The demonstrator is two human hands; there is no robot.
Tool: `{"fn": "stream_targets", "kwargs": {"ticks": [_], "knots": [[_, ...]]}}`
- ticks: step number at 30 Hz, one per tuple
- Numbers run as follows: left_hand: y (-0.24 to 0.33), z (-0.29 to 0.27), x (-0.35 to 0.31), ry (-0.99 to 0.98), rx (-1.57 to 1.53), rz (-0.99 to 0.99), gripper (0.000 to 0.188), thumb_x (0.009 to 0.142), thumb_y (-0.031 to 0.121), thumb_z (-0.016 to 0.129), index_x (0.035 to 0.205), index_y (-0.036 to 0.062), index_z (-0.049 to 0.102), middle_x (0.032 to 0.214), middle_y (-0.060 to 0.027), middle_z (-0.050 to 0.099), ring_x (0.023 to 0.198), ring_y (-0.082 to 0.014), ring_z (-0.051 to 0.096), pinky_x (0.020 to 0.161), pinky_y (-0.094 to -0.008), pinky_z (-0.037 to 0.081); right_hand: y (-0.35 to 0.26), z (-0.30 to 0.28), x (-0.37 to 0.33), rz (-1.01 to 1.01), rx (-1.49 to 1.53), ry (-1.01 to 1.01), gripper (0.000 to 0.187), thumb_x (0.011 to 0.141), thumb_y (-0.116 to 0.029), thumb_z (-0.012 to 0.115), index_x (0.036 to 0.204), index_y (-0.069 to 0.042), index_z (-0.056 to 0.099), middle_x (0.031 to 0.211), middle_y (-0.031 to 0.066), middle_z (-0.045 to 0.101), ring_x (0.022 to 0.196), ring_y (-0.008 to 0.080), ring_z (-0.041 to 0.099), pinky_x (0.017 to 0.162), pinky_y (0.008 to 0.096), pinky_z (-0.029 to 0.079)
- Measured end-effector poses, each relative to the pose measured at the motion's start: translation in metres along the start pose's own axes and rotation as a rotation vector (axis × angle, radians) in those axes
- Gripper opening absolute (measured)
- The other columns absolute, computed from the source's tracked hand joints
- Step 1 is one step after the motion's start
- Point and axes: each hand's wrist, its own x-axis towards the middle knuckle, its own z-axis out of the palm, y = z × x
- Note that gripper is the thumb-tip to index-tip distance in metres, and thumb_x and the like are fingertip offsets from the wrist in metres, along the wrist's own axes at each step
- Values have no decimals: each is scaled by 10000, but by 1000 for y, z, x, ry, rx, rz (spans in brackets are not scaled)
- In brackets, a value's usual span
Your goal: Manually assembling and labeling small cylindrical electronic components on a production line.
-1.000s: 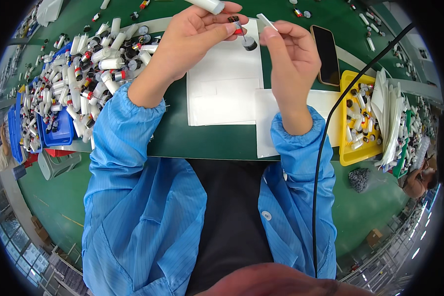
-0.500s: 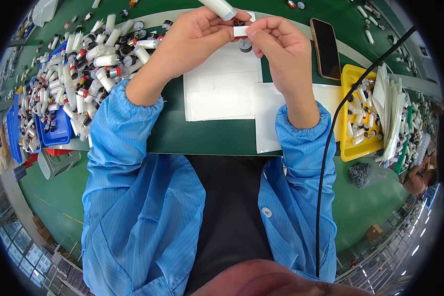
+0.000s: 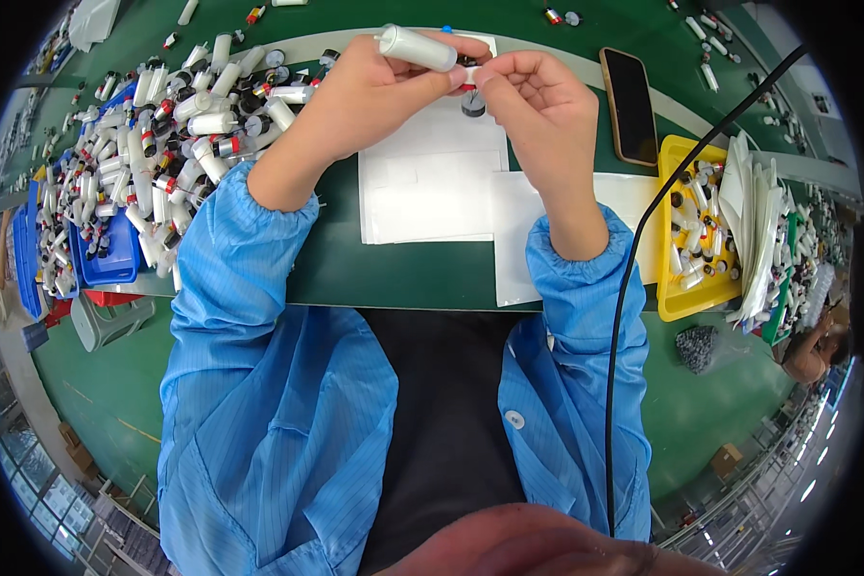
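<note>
Over the top of the papers, my left hand [image 3: 370, 101] grips a translucent white plastic cylinder [image 3: 418, 48], which tilts up to the left. My right hand [image 3: 552, 110] meets it, thumb and forefinger pinching a small white strip [image 3: 470, 75] that lies against a dark and red part between both hands' fingertips. Just below the fingertips shows a round black-rimmed disc [image 3: 473, 104]; how it joins the cylinder is hidden by the fingers. White sheets [image 3: 427, 197] lie on the green table under my hands.
A large heap of similar white cylinders [image 3: 211, 123] fills the left side, spilling over a blue tray [image 3: 120, 252]. At right are a phone [image 3: 629, 106], a yellow tray [image 3: 677, 302] of small parts and upright papers [image 3: 754, 226]. A black cable [image 3: 638, 278] crosses my right side.
The white cylinder has moved slightly down and now shows more fully. The white strip has gone from flat and facing up to mostly covered at the fingertips, with red showing beside it.
</note>
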Motion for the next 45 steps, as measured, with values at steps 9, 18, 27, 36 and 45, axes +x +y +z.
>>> {"fn": "stream_targets", "kwargs": {"ticks": [9, 18, 27, 36, 45], "knots": [[26, -8, 1, -181, -251, 70, 320, 944, 57, 631, 1261, 22, 663, 1238, -101, 677, 1125, -181, 628, 988, -297, 494, -1, -22, 14, 125, 232, -181, 323, 910, -6, 654, 1194, -44, 506, 851, 1, 599, 727, 55, 548, 653, 201, 423], [84, -63, 28, -61, 351, 20, 215, 878, 28, 695, 1086, -13, 661, 1003, -82, 720, 899, -126, 695, 821, -259, 569, 13, -18, 11, 399, 487, -170, 169, 943, -152, 612, 1077, -69, 552, 676, -51, 408, 550, 44, 317, 519, 224, 259], [-39, -184, 106, -147, 1049, -88, 508, 804, 232, 762, 1244, 18, 627, 1077, -156, 704, 959, -226, 700, 838, -349, 549, 28, 4, 5, 279, 106, -179, 94, 884, -103, 701, 900, -54, 622, 631, -104, 441, 562, -2, 352, 517, 196, 251], [-51, -259, 184, -45, 1217, -708, 1318, 592, 480, 847, 1604, 187, 54, 1632, -252, 20, 1498, -420, 137, 1128, -473, 363, 39, -8, 2, 221, -151, -209, 143, 862, -131, 745, 861, -54, 625, 560, -94, 355, 529, 20, 306, 496, 234, 254], [-81, -317, 197, -100, 1052, -711, 1095, 648, 276, 795, 1558, 222, 188, 1293, -189, 465, 976, -296, 590, 770, -394, 525, 42, 2, 3, 228, -110, -237, 127, 875, -116, 725, 862, -47, 619, 550, -81, 343, 521, 28, 297, 493, 241, 251]]}}
